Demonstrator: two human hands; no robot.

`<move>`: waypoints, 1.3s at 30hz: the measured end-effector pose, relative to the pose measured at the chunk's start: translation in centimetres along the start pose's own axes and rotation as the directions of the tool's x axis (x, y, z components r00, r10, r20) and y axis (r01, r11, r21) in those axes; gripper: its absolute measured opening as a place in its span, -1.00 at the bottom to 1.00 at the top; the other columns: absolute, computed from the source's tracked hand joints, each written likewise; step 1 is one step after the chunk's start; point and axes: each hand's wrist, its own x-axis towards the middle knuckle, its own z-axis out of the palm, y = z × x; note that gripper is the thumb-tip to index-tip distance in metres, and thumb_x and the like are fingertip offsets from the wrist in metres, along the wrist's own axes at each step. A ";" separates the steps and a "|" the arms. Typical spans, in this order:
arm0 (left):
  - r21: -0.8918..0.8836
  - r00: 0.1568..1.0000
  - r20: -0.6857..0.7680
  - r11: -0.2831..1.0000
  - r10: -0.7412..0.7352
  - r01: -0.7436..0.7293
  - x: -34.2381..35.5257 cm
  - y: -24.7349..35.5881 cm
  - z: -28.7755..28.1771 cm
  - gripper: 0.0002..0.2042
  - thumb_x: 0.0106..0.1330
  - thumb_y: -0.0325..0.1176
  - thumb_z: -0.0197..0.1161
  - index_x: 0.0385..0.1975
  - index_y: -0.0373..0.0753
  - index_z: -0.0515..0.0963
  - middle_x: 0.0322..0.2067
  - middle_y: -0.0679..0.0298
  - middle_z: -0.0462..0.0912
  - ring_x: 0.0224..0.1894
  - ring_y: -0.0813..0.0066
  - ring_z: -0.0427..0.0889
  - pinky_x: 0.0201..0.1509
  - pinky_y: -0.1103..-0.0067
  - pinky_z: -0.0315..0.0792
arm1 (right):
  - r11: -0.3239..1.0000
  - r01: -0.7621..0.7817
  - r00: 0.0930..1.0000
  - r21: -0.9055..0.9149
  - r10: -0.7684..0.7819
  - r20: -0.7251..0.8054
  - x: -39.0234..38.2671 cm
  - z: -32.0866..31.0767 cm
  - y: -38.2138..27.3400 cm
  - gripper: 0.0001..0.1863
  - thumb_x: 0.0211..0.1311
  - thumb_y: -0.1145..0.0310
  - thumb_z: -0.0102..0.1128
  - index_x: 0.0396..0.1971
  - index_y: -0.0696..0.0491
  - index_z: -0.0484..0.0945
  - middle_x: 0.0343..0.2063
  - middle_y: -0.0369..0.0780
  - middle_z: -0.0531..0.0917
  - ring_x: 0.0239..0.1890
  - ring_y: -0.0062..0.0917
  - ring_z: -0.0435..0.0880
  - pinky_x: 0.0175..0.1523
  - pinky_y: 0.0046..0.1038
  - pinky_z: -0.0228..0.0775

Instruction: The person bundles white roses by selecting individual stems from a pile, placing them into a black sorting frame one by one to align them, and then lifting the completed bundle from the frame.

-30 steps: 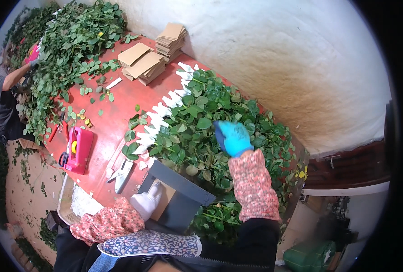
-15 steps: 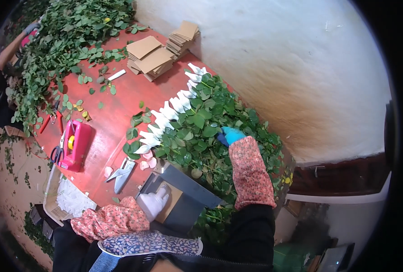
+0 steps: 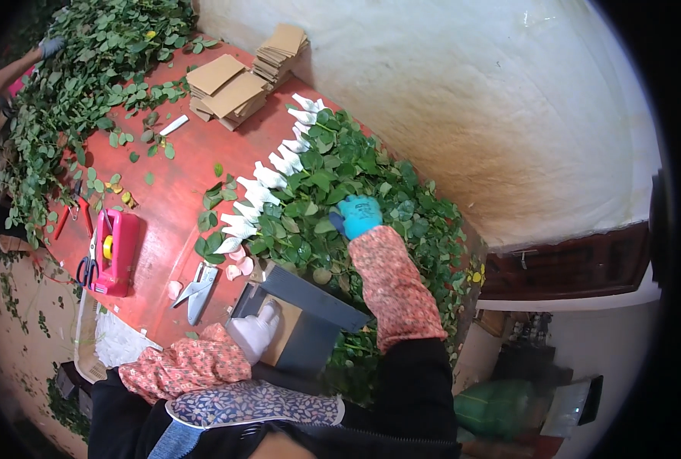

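Note:
My left hand [image 3: 255, 330], in a white glove, lies on a brown cardboard sheet [image 3: 285, 336] inside a dark grey tray [image 3: 315, 353]. Its fingers are stretched out over the cardboard. In a blue glove, my right hand [image 3: 360, 217] reaches into a thick bed of leafy stems [image 3: 310, 239]. Its fingers look curled down among the leaves, which hide what they hold. Along the left edge of this foliage runs a slanting row of white-wrapped flower heads [image 3: 268, 174]. Pale pink petals [image 3: 239, 265] and a grey stapler-like hand tool [image 3: 197, 292] lie beside the tray.
On the red table [image 3: 176, 176] are stacked cardboard pieces [image 3: 229, 90], a pink tape dispenser [image 3: 118, 256], scissors [image 3: 88, 268] and red-handled cutters [image 3: 73, 216]. Another person's gloved hand [image 3: 51, 47] touches a leaf pile [image 3: 103, 69]. A pale basket [image 3: 88, 344] stands at the lower left; a wall [image 3: 463, 115] borders the far right.
The whole view has shifted slightly. My right hand has turned, showing more of the back of its blue glove above the leaves. My left hand stays on the cardboard.

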 end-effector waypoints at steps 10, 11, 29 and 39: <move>0.026 0.912 0.410 0.999 0.011 -0.024 0.4 -0.1 -2.7 -0.20 -0.13 -0.30 0.44 0.26 -0.15 0.30 0.16 0.24 0.40 -0.41 0.33 0.64 -0.45 0.44 0.54 | 0.998 -0.047 0.998 0.034 0.046 0.034 3.6 3.7 1.6 -0.76 0.19 0.22 0.14 -0.17 -0.06 0.57 -0.19 -0.13 0.67 -0.13 -0.19 0.65 -0.09 -0.17 0.48; 0.019 0.910 0.415 1.000 0.013 -0.023 0.4 -0.1 -2.5 -0.19 -0.13 -0.30 0.44 0.26 -0.14 0.30 0.15 0.24 0.40 -0.41 0.33 0.64 -0.46 0.44 0.54 | 0.998 -0.050 0.998 0.031 0.049 0.034 3.3 3.6 2.5 -0.76 0.19 0.22 0.14 -0.17 -0.06 0.57 -0.19 -0.13 0.67 -0.13 -0.19 0.65 -0.09 -0.17 0.48; -0.011 0.874 0.486 1.000 0.018 -0.014 0.9 0.0 -3.5 -0.22 -0.11 -0.27 0.46 0.24 -0.14 0.32 0.14 0.24 0.37 -0.38 0.33 0.62 -0.42 0.43 0.53 | 0.518 -0.089 0.934 0.851 0.340 -0.109 -1.3 3.9 9.3 -0.58 0.23 0.26 0.22 0.04 0.14 0.51 -0.16 -0.06 0.67 -0.17 -0.26 0.66 0.00 -0.27 0.45; -0.043 0.881 0.444 0.986 0.161 -0.159 2.1 0.4 -7.2 -0.20 -0.07 -0.28 0.44 0.29 -0.03 0.25 0.18 0.19 0.34 -0.35 0.29 0.65 -0.42 0.41 0.53 | 0.923 -0.064 0.995 0.380 0.089 -0.046 -3.5 -1.7 3.2 -0.53 0.22 0.00 0.11 -0.05 0.08 0.54 -0.19 -0.01 0.65 -0.15 -0.09 0.63 -0.03 -0.20 0.46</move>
